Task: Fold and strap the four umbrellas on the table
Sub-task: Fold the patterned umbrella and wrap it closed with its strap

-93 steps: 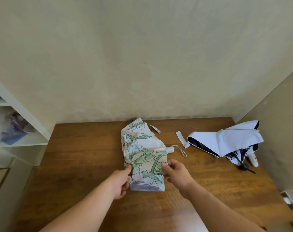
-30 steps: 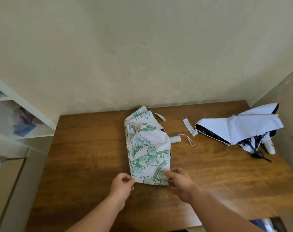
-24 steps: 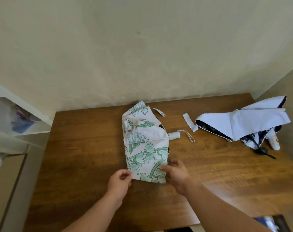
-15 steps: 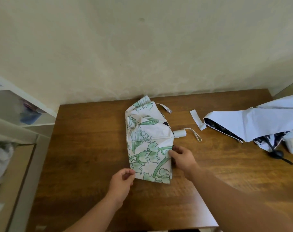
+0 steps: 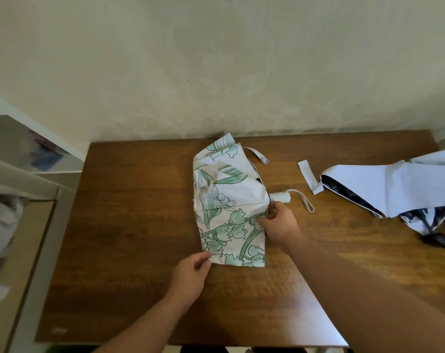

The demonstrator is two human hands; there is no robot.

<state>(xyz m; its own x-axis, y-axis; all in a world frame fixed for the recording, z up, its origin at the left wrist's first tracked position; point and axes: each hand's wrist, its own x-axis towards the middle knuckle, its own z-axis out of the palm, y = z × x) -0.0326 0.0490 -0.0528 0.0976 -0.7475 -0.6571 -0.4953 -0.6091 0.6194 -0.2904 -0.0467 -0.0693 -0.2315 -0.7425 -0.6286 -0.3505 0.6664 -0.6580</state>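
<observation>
- Lying mid-table (image 5: 114, 225): floral umbrella (image 5: 229, 205), looking light, floppy, slippery
- Right hand (image 5: 280, 222) pinching canopy edge beside handle (image 5: 280, 197); left hand (image 5: 190, 273) pinching near corner
- Probably gripping folded edges, not loose middle

**Floral umbrella half-folded on wooden table**

Green-and-white floral umbrella (image 5: 229, 205) lies flattened mid-table, its white handle (image 5: 280, 197) poking out to the right with a wrist loop (image 5: 305, 201) trailing. Closure strap (image 5: 259, 154) hangs loose at the far end. Right hand (image 5: 280, 222) pinches the canopy's right edge just beside the handle. Left hand (image 5: 190, 275) grips the near left corner. Pale blue umbrella (image 5: 394, 188), dark-lined, sprawls unfolded at the right, its strap (image 5: 310, 179) lying flat on the wooden table (image 5: 129, 225). White shelving (image 5: 25, 149) at left, blurred.
</observation>
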